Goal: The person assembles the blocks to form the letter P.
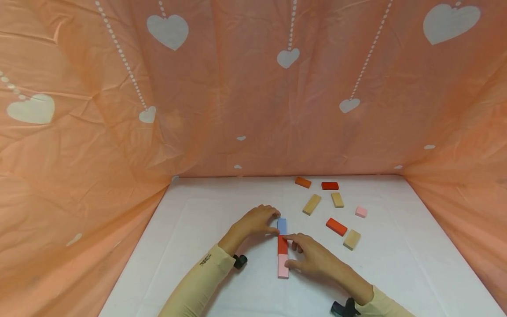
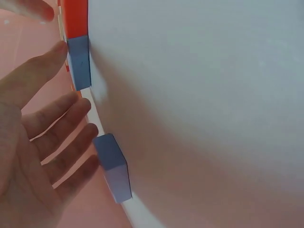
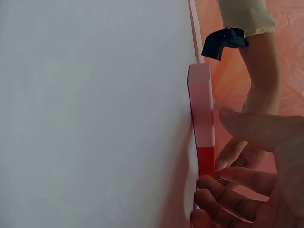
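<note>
A blue block [image 1: 282, 226], a red block [image 1: 282, 245] and a pink block [image 1: 283, 267] lie end to end in a straight row. My left hand [image 1: 258, 221] is on the left of the row, its thumb tip beside the joint of blue and red. In the left wrist view its fingers are spread loosely, with a second blue block [image 2: 114, 168] by the ring and little fingertips. From the right, my right hand [image 1: 313, 256] reaches over with its index fingertip at the red block and its thumb at the pink block's side.
Loose blocks are scattered on the white tabletop [image 1: 190, 246] to the right: an orange block [image 1: 303, 182], red ones such as one red block [image 1: 336, 226], tan ones such as one tan block [image 1: 351, 240], and a small pink block [image 1: 361, 212]. An orange curtain [image 1: 253, 110] encloses the table.
</note>
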The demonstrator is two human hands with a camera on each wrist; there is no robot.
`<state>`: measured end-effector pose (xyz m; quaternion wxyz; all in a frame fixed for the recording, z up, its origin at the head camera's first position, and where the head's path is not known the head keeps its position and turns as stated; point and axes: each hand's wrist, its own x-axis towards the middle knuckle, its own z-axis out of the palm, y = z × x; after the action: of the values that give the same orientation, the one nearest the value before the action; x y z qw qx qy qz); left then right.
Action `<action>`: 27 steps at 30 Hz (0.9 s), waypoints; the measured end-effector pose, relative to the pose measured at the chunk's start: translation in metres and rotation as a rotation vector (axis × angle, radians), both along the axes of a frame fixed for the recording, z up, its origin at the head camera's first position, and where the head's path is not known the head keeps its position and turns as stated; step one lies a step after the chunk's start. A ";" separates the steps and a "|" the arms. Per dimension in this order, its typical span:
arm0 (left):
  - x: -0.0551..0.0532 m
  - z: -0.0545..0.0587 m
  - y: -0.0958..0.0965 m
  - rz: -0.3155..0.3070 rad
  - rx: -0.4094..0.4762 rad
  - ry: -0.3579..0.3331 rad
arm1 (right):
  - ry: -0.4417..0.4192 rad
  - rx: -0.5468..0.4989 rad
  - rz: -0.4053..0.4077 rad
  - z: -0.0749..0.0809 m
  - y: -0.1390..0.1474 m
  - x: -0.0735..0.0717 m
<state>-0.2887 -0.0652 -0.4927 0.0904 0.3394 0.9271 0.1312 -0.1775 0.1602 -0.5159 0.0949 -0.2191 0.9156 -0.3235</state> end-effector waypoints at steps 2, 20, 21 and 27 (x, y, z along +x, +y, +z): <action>0.000 0.000 -0.002 -0.001 0.008 0.019 | -0.019 -0.003 -0.022 0.001 0.000 -0.002; -0.009 -0.004 -0.034 0.105 0.109 0.038 | -0.052 0.001 -0.028 -0.001 0.000 -0.015; -0.010 -0.004 -0.035 0.113 0.117 0.038 | -0.052 0.002 -0.025 0.000 0.000 -0.014; -0.010 -0.005 -0.044 0.205 0.127 0.072 | -0.042 0.002 -0.001 -0.001 0.001 -0.015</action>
<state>-0.2989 -0.1093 -0.4974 0.0217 0.2523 0.9494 0.1859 -0.1923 0.1612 -0.5168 0.1140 -0.2115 0.9138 -0.3274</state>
